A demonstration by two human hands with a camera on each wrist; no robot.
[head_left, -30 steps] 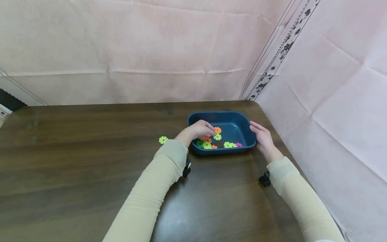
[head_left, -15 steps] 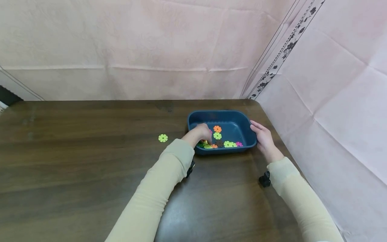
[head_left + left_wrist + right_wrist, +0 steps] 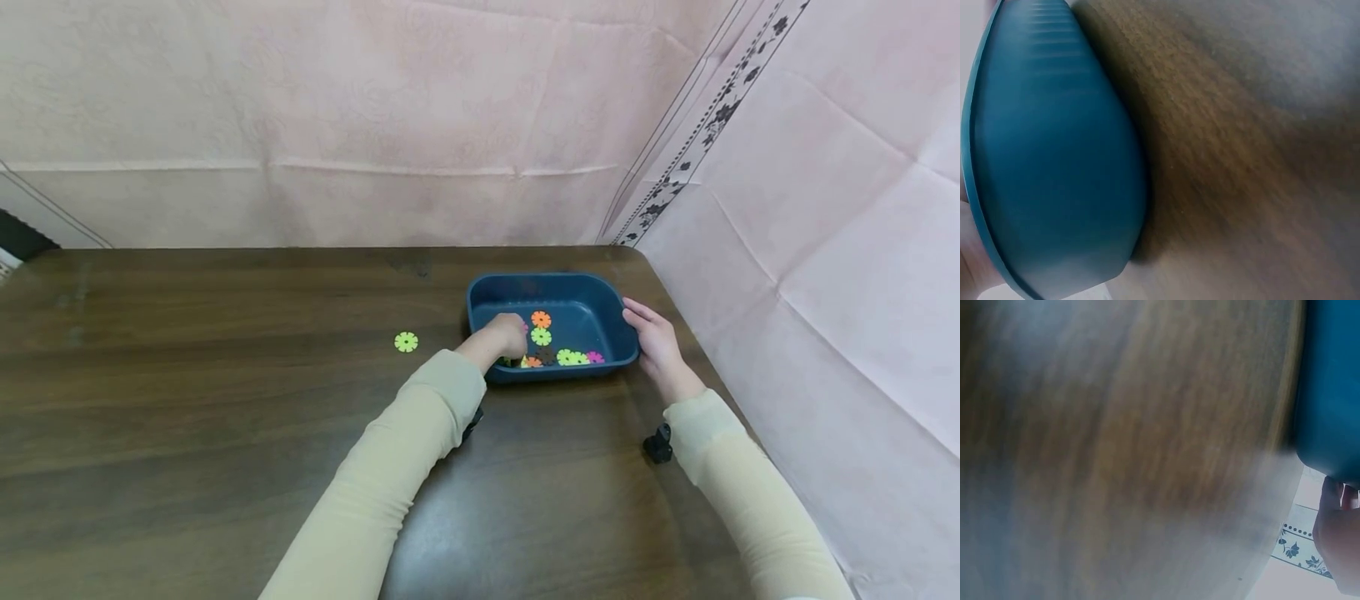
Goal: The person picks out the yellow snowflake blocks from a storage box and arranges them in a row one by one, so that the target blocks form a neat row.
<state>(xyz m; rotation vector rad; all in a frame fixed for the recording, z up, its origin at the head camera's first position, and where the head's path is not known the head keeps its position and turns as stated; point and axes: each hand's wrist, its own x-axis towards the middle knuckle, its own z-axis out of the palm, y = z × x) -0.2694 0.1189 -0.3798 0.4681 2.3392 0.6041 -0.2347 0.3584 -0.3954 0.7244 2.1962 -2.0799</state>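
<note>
A left hand (image 3: 502, 335) dips into the nine o'clock end of a blue tub (image 3: 558, 373), its fingertips lost behind its own knuckles; whether it pinches a disc or grasps nothing cannot be told. A right hand (image 3: 657, 343) grips the tub's three o'clock end, steadying it on the brown table (image 3: 225, 400). The step appears to be fingering through the flower-shaped discs, most of which lie along the six o'clock wall. An orange disc (image 3: 541, 319) and a lime disc (image 3: 542, 337) lie nearer the tub's middle, just beside the left hand, while a single stray disc (image 3: 406, 342) lies on the wood, well apart at the tub's nine o'clock.

Good practice here would likely be a light pinch on a disc's notched edge, tipping it up before lifting, since such flat pieces could slide or cling together; the steadying hand should hold firmly without tilting the tub.

Only the head view shows the discs. The left wrist view adds ribs (image 3: 1054, 44) on the tub's outer wall and, toward eight o'clock, a sliver of hand behind the rim. The right wrist view, blurred, catches fingers (image 3: 1331, 495) meeting the tub's lower corner near four o'clock, a detail hidden from above
</note>
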